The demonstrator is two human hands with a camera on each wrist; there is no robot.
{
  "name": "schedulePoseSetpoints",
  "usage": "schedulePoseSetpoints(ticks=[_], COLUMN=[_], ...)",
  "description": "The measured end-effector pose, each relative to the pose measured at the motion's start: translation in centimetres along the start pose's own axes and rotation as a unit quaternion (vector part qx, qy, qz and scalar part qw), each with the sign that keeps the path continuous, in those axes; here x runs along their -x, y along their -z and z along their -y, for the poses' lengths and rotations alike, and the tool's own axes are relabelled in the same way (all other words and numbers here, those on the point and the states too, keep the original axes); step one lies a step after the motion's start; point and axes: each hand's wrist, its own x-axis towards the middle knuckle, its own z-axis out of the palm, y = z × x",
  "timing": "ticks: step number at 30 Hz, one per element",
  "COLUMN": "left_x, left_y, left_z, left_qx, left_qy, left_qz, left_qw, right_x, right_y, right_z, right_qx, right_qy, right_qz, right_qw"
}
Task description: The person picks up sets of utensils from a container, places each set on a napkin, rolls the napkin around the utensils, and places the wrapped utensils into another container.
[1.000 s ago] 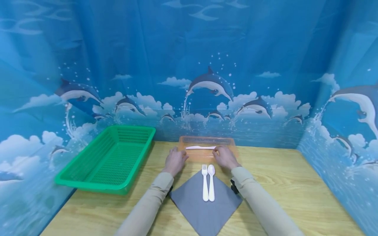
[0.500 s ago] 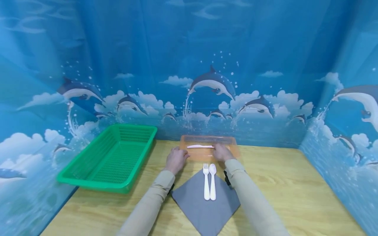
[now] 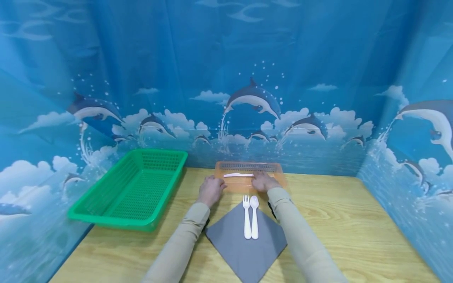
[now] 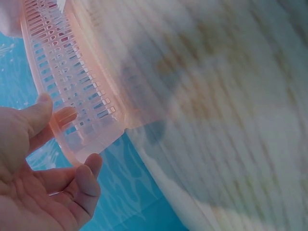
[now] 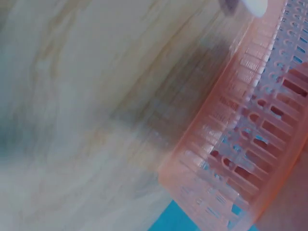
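An orange slotted plastic basket (image 3: 249, 184) stands near the back edge of the table, with a pale pink plastic knife (image 3: 238, 175) lying across it. My left hand (image 3: 210, 191) holds the basket's left end, thumb and a finger either side of the rim (image 4: 57, 130) in the left wrist view. Over the basket's right part, my right hand (image 3: 264, 182) reaches in, its fingers overlapping the knife's right end; I cannot tell whether they grip it. The right wrist view shows this hand (image 5: 291, 199) partly hidden behind the slotted wall.
A dark grey cloth napkin (image 3: 233, 239) lies between the forearms, bearing a white fork (image 3: 247, 220) and a white spoon (image 3: 254, 220) side by side. A large green basket (image 3: 164, 196) stands on the left. A blue dolphin-print curtain (image 3: 226, 118) borders the wooden table (image 3: 339, 220).
My right hand has moved from the basket's front side further in and slightly left, covering the knife's right end. The left hand stays at the basket's left end.
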Motion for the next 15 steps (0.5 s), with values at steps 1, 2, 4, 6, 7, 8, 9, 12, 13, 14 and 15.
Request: schedulePoseSetpoints(ticks=[1, 2, 4, 6, 7, 8, 9, 12, 13, 14, 15], left_x=[0.02, 0.04, 0.08, 0.11, 0.1, 0.1, 0.09, 0.07, 0.06, 0.09, 0.08], left_y=[0.01, 0.02, 0.05, 0.09, 0.11, 0.12, 0.13, 0.16, 0.16, 0.17, 0.18], left_z=[0.02, 0.03, 0.06, 0.05, 0.03, 0.03, 0.02, -0.03, -0.04, -0.05, -0.08], left_qx=[0.0, 0.001, 0.003, 0.006, 0.008, 0.009, 0.01, 0.009, 0.007, 0.006, 0.005], left_qy=[0.001, 0.003, 0.004, 0.005, 0.005, 0.004, 0.004, 0.004, 0.005, 0.006, 0.006], left_qz=[0.001, 0.003, 0.005, 0.006, 0.007, 0.006, 0.006, 0.008, 0.01, 0.012, 0.013], left_qw=[1.0, 1.0, 1.0, 1.0, 0.9999, 0.9999, 0.9999, 0.9999, 0.9999, 0.9999, 0.9999], right_x=[-0.01, -0.05, -0.06, -0.03, 0.0, 0.04, 0.09, 0.16, 0.16, 0.15, 0.13], right_y=[-0.05, -0.11, -0.18, -0.18, -0.15, -0.1, -0.05, 0.1, 0.13, 0.15, 0.16], right_z=[-0.02, -0.03, -0.02, 0.02, 0.03, 0.04, 0.05, 0.05, 0.03, 0.0, -0.02], right_qx=[-0.004, -0.01, -0.02, -0.037, -0.042, -0.046, -0.047, -0.043, -0.039, -0.033, -0.03], right_qy=[-0.002, -0.004, -0.008, -0.014, -0.015, -0.015, -0.015, -0.011, -0.009, -0.007, -0.005], right_qz=[-0.003, -0.007, -0.015, -0.022, -0.024, -0.025, -0.025, -0.02, -0.018, -0.016, -0.015], right_qw=[1.0, 0.9999, 0.9997, 0.999, 0.9987, 0.9985, 0.9985, 0.9988, 0.9991, 0.9993, 0.9994])
